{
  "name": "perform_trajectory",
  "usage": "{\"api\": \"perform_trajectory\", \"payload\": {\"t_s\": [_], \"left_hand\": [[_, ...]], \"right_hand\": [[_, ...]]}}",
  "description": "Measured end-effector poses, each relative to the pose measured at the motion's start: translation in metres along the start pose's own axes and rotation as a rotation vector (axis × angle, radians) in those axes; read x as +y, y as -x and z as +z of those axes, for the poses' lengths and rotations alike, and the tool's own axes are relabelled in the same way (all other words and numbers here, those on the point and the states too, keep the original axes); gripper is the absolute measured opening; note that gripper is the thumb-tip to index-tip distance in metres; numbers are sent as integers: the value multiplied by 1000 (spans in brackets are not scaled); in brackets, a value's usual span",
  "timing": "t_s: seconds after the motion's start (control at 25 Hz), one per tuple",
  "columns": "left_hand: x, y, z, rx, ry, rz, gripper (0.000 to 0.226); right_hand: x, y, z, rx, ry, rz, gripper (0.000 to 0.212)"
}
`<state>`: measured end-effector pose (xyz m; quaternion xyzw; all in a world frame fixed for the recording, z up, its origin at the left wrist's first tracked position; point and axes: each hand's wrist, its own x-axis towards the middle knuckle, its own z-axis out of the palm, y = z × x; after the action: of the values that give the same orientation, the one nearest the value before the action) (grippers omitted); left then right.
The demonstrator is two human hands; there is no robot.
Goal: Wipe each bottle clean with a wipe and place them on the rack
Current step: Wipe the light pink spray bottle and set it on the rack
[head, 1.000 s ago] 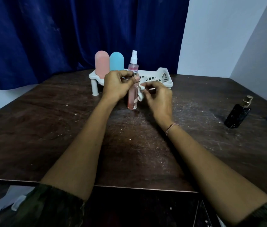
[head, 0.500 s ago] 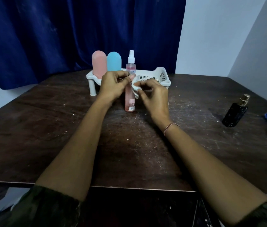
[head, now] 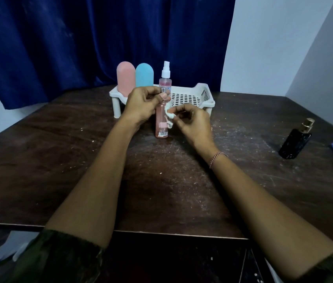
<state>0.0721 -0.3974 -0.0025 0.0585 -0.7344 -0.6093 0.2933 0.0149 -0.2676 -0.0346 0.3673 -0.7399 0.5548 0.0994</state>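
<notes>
The dark table (head: 59, 160) carries everything. At its far side stands the white rack (head: 202, 94), with a pink rounded bottle (head: 125, 78) and a blue rounded bottle (head: 144, 75) upright at its left end (those two look finished to me). The black bottle (head: 294, 142) waits well apart on my right, unwiped as far as I can judge.

The tall pink bottle (head: 162, 121) stands upright on the table just in front of the rack. My left hand (head: 143, 105) grips its upper part, fingers and thumb curled round it. My right hand (head: 192, 121) pinches the crumpled wipe (head: 169, 117) and holds it against the bottle's right side.

So I am mid-wipe on this bottle. Next I should rub down to the labelled base, turning the bottle with my left hand, then lift it onto the open grid beside the blue one.
</notes>
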Motion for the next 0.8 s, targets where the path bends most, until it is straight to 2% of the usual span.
{"api": "perform_trajectory", "payload": {"t_s": [0.08, 0.2, 0.24, 0.32, 0.4, 0.56, 0.72, 0.8], "left_hand": [[1, 1, 0, -5, 14, 2, 15], [2, 3, 0, 7, 11, 5, 12], [2, 3, 0, 8, 4, 6, 13], [2, 4, 1, 10, 3, 8, 12], [3, 5, 1, 17, 10, 8, 7], [2, 4, 1, 23, 7, 14, 11], [2, 5, 0, 38, 30, 1, 10], [3, 6, 0, 55, 27, -5, 7]], "right_hand": [[0, 1, -2, -40, -20, 32, 15], [-2, 7, -7, -216, -61, 154, 11], [-2, 8, -8, -227, -36, 142, 11], [-3, 7, -7, -144, 47, 51, 12], [-2, 4, -7, -103, 58, 41, 14], [3, 7, -10, -290, 133, 80, 13], [0, 5, -3, -128, 103, -13, 13], [0, 4, -2, -118, 85, -14, 12]]}}
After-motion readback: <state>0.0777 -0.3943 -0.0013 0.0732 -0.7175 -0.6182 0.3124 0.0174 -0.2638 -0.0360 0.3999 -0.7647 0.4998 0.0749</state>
